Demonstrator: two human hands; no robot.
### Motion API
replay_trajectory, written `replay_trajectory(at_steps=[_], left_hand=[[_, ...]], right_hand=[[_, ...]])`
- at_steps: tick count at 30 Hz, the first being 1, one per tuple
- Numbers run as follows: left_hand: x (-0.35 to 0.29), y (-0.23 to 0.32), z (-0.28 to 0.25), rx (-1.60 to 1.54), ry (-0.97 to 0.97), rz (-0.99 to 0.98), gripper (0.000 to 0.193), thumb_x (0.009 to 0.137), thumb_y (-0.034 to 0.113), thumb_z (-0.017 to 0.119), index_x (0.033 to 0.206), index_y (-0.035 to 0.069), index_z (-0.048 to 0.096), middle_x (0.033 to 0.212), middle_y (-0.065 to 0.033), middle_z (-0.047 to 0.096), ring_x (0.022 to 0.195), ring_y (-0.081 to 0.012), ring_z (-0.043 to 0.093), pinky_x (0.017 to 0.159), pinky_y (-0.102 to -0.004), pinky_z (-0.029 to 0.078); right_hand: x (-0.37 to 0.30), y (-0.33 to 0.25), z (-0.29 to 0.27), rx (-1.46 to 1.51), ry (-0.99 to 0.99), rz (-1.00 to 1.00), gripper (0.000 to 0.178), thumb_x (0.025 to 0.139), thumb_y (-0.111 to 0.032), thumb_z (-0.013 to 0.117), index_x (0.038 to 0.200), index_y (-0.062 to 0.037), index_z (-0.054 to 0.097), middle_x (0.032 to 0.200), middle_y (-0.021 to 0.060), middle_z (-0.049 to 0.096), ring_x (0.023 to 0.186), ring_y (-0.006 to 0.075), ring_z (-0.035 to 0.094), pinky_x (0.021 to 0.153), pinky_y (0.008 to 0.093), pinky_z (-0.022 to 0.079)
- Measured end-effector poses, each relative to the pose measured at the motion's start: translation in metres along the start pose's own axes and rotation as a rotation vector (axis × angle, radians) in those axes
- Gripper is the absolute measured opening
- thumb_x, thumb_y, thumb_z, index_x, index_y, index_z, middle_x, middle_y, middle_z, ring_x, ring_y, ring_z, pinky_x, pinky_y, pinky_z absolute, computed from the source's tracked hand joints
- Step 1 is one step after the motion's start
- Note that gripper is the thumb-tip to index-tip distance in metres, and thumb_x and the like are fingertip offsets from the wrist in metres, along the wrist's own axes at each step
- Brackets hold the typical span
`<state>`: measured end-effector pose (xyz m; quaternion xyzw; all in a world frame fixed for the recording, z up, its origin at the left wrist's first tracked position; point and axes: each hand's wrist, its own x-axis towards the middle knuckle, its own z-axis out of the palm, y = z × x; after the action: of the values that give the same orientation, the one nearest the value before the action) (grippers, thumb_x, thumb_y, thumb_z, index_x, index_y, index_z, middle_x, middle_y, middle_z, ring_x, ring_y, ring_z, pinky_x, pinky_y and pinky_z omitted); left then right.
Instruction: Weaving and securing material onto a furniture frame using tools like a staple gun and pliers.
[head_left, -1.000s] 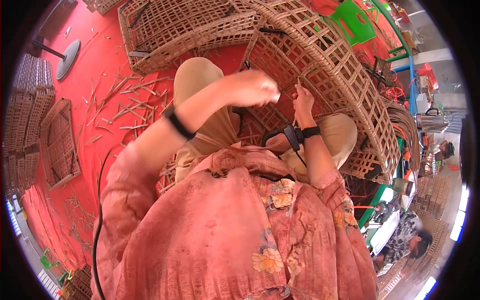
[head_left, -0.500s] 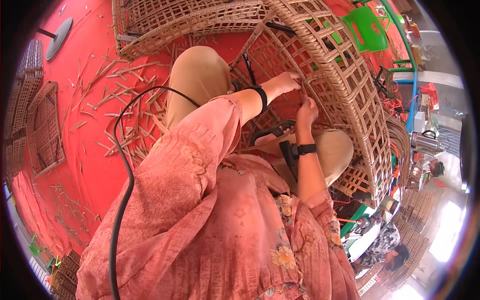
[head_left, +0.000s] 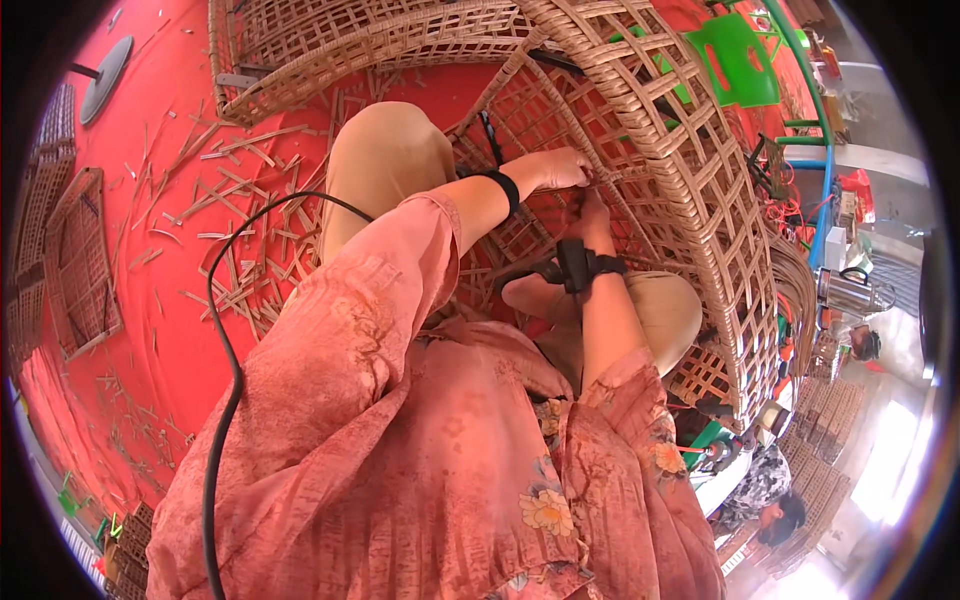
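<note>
A brown woven wicker frame (head_left: 672, 140), with an open lattice and a thick wrapped edge, arches over my right knee. My left hand (head_left: 560, 168) is at the lattice panel (head_left: 540, 108) inside it, its fingers bent and closed against a rib; what they pinch is too small to make out. Just below it is my right hand (head_left: 590, 212), with the fingers curled inward and partly hidden. The two hands nearly touch. Dark bands circle both wrists, and a black box-like piece sits at the right one.
Another wicker piece (head_left: 380, 38) lies at the far side. Loose cane offcuts (head_left: 240, 265) litter the red floor covering (head_left: 165, 325) at left. A green plastic chair (head_left: 735, 60) is at far right. A black cable (head_left: 222, 335) crosses my left side. Another person (head_left: 768, 500) bends at lower right.
My right hand has moved up and slightly left, closer to the left hand. My left hand has shifted a little left and down, its fingers still at the lattice.
</note>
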<state>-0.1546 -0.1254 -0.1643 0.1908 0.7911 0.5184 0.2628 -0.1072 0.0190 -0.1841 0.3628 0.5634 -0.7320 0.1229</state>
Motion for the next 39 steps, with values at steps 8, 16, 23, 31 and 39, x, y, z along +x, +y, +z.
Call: replay_trajectory(at_steps=[8, 16, 23, 31, 39], left_hand=[[0.008, -0.010, 0.003, 0.297, 0.015, 0.082, 0.037, 0.085, 0.014, 0.056, 0.118, 0.000, 0.058, 0.120, -0.0221, 0.056, 0.111, -0.0380, 0.053, 0.090, -0.0426, 0.045], [-0.027, 0.025, 0.001, 0.619, 0.150, -0.011, 0.028, 0.084, 0.018, 0.056, 0.106, 0.002, 0.063, 0.119, -0.0189, 0.052, 0.108, -0.0401, 0.053, 0.085, -0.0459, 0.046], [-0.087, 0.071, 0.006, 0.934, -0.107, -0.021, 0.024, 0.082, 0.016, 0.056, 0.100, 0.006, 0.066, 0.111, -0.0127, 0.056, 0.112, -0.0304, 0.048, 0.093, -0.0501, 0.035], [-0.194, 0.091, -0.009, 1.112, -0.076, 0.146, 0.016, 0.079, 0.016, 0.057, 0.065, 0.009, 0.058, 0.070, -0.0047, 0.061, 0.086, -0.0209, 0.059, 0.077, -0.0465, 0.039], [-0.351, 0.146, 0.008, 0.718, -0.090, 0.113, 0.010, 0.080, 0.015, 0.055, 0.082, 0.007, 0.060, 0.063, -0.0146, 0.060, 0.060, -0.0340, 0.061, 0.056, -0.0423, 0.046]], right_hand=[[0.019, -0.012, -0.005, -0.127, -0.101, 0.394, 0.037, 0.095, -0.045, 0.051, 0.075, -0.0143, 0.055, 0.060, -0.0017, 0.050, 0.047, 0.0084, 0.039, 0.038, 0.0244, 0.026], [-0.006, -0.011, 0.005, -0.281, -0.075, -0.019, 0.035, 0.094, -0.035, 0.051, 0.070, -0.0098, 0.056, 0.059, 0.0012, 0.049, 0.051, 0.0146, 0.052, 0.039, 0.0299, 0.037], [-0.063, -0.017, 0.016, -0.251, -0.039, -0.352, 0.039, 0.085, -0.035, 0.060, 0.088, 0.0039, 0.062, 0.082, 0.0136, 0.061, 0.074, 0.0247, 0.061, 0.062, 0.0386, 0.048], [-0.056, -0.002, 0.032, -0.485, 0.169, -0.531, 0.062, 0.075, -0.034, 0.074, 0.116, 0.0098, 0.058, 0.114, 0.0225, 0.058, 0.105, 0.0297, 0.056, 0.087, 0.0404, 0.045], [-0.049, 0.010, 0.013, -0.681, 0.268, -0.699, 0.057, 0.082, -0.022, 0.069, 0.126, 0.0077, 0.051, 0.116, 0.0219, 0.055, 0.099, 0.0306, 0.056, 0.082, 0.0424, 0.049]])
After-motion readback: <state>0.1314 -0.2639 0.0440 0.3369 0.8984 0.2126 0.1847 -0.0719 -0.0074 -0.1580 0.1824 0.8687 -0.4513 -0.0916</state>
